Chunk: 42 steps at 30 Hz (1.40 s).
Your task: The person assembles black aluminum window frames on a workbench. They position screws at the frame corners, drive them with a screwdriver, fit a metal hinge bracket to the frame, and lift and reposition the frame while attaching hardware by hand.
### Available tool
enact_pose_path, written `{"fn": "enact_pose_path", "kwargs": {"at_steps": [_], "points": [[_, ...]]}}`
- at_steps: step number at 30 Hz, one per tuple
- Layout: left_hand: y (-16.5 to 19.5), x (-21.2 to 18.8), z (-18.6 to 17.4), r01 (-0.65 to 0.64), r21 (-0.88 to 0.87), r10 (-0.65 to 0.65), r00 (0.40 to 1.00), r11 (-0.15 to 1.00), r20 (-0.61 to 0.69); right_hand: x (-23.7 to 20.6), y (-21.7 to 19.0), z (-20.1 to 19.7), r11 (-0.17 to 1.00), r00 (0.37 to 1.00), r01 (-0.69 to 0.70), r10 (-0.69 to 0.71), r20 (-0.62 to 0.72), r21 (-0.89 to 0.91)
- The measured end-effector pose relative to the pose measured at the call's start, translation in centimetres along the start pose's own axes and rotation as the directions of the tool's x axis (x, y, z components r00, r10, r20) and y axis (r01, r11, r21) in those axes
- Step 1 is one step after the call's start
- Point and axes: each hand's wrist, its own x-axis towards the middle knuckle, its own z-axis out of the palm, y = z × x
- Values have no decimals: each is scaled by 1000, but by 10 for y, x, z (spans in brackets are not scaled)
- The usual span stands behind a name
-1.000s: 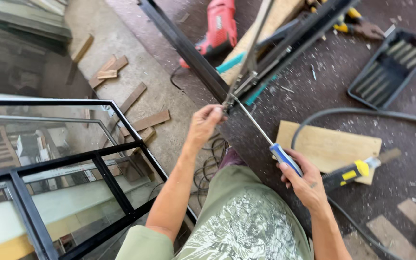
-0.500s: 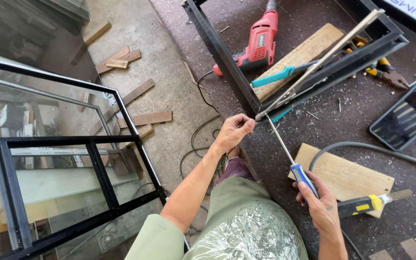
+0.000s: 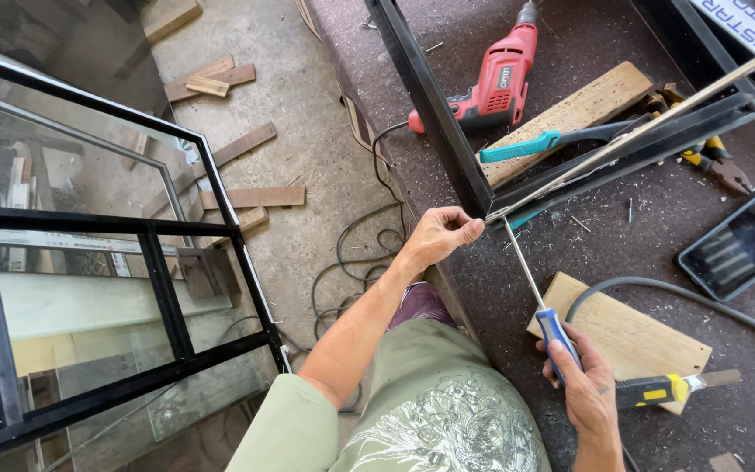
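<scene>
My right hand grips the blue handle of a long screwdriver, whose thin shaft points up to the near corner of a black metal frame. My left hand pinches the end of a thin pale strip that runs along the frame's lower bar, right at that corner. The screwdriver tip meets the strip just beside my left fingers. The frame lies on a dark brown mat.
A red power drill, a wooden plank, a teal-handled tool, pliers and a phone lie around the frame. A wood block with a yellow utility knife sits by my right hand. A glazed black frame stands left.
The view has shifted, so frame and tools sit lower and nearer. My left hand has stayed at the strip's end while the screwdriver tip has stayed at the corner.
</scene>
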Motion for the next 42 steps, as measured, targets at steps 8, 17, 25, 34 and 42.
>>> {"fn": "enact_pose_path", "kwargs": {"at_steps": [8, 17, 25, 34, 42], "points": [[101, 8, 36, -578, 381, 600, 797, 722, 71, 3, 3, -1, 998, 1000, -5, 5, -6, 63], [137, 78, 91, -536, 69, 466, 784, 841, 410, -3, 1, 5, 999, 999, -41, 41, -33, 20], [136, 79, 80, -638, 94, 535, 708, 764, 462, -12, -24, 12, 999, 999, -43, 43, -25, 20], [138, 84, 88, -561, 371, 426, 818, 740, 388, -14, -35, 13, 1000, 1000, 1, -1, -20, -27], [128, 103, 91, -534, 469, 340, 833, 703, 437, -10, -25, 11, 999, 999, 35, -35, 14, -1]]}}
